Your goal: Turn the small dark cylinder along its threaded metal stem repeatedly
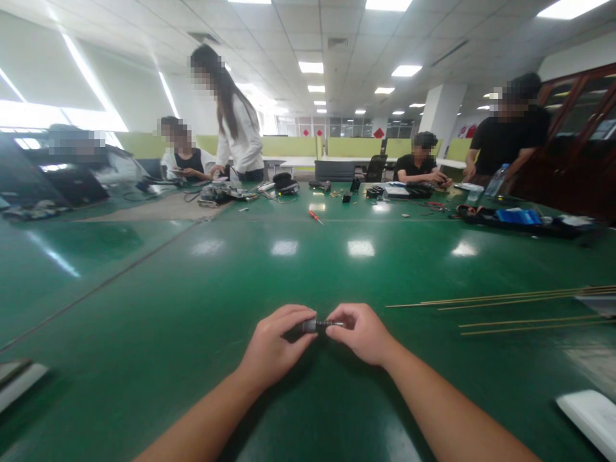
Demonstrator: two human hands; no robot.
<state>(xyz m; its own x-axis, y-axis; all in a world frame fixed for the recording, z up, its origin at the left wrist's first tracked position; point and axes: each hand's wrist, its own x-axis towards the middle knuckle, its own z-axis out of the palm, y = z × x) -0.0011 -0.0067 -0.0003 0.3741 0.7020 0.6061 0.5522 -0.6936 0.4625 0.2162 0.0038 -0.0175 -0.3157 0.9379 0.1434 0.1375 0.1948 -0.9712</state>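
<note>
Between my two hands is a small dark cylindrical part with a thinner, ribbed shaft pointing right; I cannot make out its exact kind. My left hand has thumb and fingers closed around the thicker body, which is partly hidden by them. The shaft's far end lies between the thumb and fingertips of my right hand. Both hands are low over the green tabletop, close to its near side.
Several thin brass-coloured rods lie to the right. A white object sits at the lower right. An orange-handled screwdriver lies farther back. Several people are around the far side, among electronics, cables and a tray.
</note>
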